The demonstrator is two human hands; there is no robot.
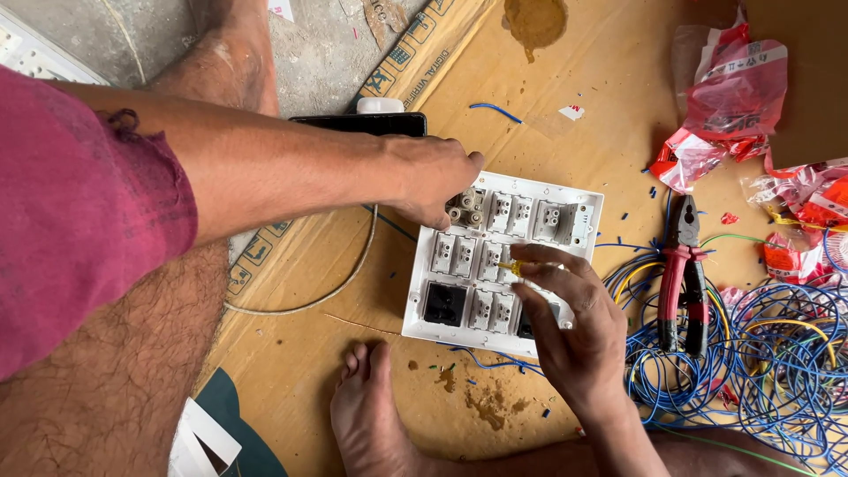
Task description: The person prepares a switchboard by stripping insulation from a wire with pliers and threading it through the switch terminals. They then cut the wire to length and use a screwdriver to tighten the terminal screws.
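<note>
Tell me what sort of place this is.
Probably an informal floor-level electrical work spot: flattened brown cardboard sheet as a mat, white plastic switch panel, tangled blue wire coils, red-handled pliers.

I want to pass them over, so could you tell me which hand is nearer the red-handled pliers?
Right. The right hand works on the switch plate, beside the pliers; the left hand is farther away.

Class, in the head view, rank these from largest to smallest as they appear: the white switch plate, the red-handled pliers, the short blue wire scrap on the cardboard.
1. White switch plate, plainly the largest.
2. Red-handled pliers.
3. Short blue wire scrap, the smallest.
All lie on the floor at a similar distance, so the order is fairly safe.
</note>
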